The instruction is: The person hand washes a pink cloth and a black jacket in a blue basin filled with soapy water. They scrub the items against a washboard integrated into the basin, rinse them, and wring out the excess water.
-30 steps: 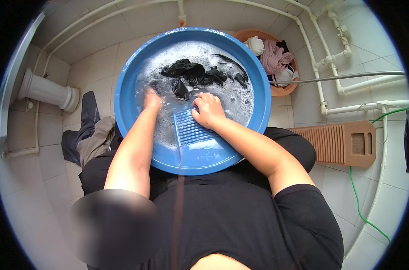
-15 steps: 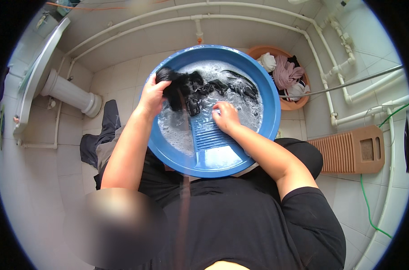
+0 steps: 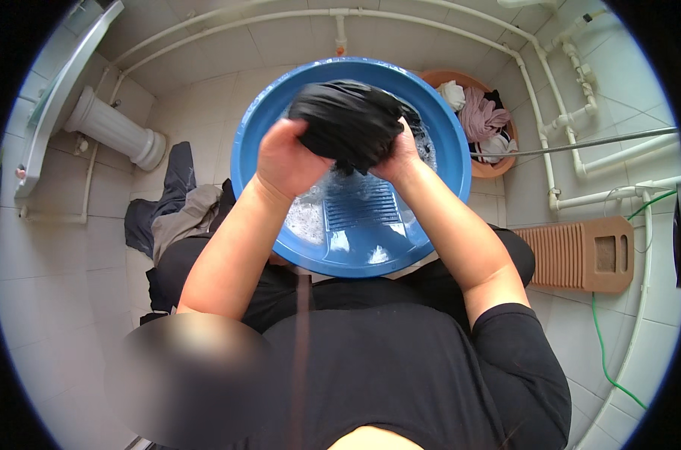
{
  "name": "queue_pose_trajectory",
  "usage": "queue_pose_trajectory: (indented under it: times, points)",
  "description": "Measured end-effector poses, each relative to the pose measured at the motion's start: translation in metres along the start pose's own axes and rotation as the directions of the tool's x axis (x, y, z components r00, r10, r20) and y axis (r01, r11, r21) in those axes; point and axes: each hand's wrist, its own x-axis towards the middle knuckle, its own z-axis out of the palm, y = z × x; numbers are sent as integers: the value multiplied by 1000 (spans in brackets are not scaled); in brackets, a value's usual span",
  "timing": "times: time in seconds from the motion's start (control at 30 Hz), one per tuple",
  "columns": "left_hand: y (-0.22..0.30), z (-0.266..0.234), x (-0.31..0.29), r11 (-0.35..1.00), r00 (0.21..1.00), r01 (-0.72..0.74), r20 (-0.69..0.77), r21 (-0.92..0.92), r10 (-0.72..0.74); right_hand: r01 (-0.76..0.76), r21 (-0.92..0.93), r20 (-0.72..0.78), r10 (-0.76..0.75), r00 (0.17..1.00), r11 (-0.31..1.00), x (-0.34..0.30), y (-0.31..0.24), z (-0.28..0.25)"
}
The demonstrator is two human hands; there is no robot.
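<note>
A bunched black garment (image 3: 348,124) is lifted over the blue washtub (image 3: 243,150), gripped between both hands. My left hand (image 3: 291,157) is closed on its left side, thumb along the cloth. On its right side my right hand (image 3: 400,154) is closed too, with most fingers hidden behind the fabric. Below the garment, the tub's built-in ribbed washboard (image 3: 359,204) slopes toward me, wet and shiny. Soapy water with white suds (image 3: 306,220) lies around it. The garment covers much of the tub's far part.
An orange basin (image 3: 498,166) of pink, white and black clothes stands beyond the tub at right. A brown washboard (image 3: 573,255) lies at my right. Dark and grey clothes (image 3: 168,206) lie on the floor at left, near a white pedestal (image 3: 115,127). White pipes (image 3: 535,112) line the walls.
The black garment has come up out of the suds into a bunch above the tub. My right hand has left the ribbed board and joined the left on the cloth.
</note>
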Motion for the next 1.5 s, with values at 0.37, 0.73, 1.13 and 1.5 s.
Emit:
queue_pose_trajectory:
  times: [0.37, 0.73, 1.13, 1.5]
  points:
    - [-57, -87, -16, 967, 912, 199, -332, -158, -242, -165, -70, 118, 172, 978, 984, 7, 21, -52]
    - [-88, -152, -8, -140, 817, 518, -439, 844, 374, 6, -912, -126, -293, 948, 409, 17, 17, -104]
    - [-87, -128, 5, -420, 845, 534, -475, 734, 244, -92, -967, -26, -267, 963, -239, 38, 6, -103]
    - [-110, -93, -45, -349, 925, 198, -57, 916, 375, 298, -905, 403, -385, 830, -303, -33, 43, -96]
